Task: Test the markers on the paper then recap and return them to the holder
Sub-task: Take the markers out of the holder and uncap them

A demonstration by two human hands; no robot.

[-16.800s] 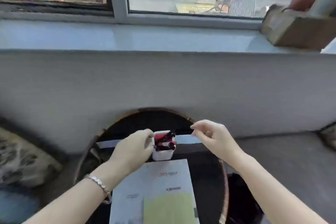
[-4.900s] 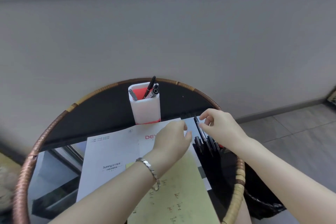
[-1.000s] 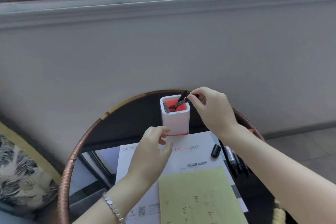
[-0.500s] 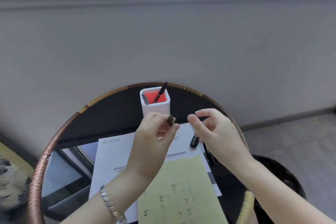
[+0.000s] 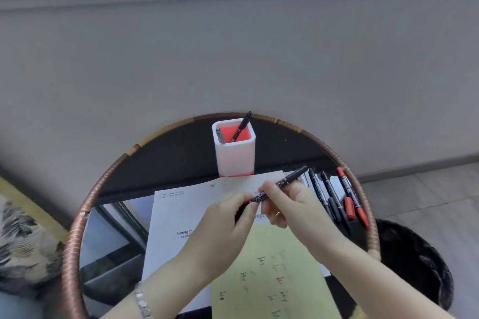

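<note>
A black marker (image 5: 287,182) is held above the paper by my right hand (image 5: 290,211), which grips its barrel. My left hand (image 5: 223,230) pinches the marker's near end, where its cap sits; the cap itself is hidden by my fingers. The white holder (image 5: 234,156) with a red inside stands at the table's far edge with two markers in it. A yellow paper (image 5: 272,280) with small test marks lies on a white printed sheet (image 5: 181,215). Several black and red markers (image 5: 337,199) lie on the table right of my hands.
The round glass table has a woven rattan rim (image 5: 77,228) and stands against a grey wall under a window sill. A dark bin (image 5: 414,261) sits on the floor at the right. A patterned cushion (image 5: 23,235) lies at the left.
My hands have come together: half a second ago the left held a cap and the right a marker apart; now both meet on the same marker. The view has tilted down.
</note>
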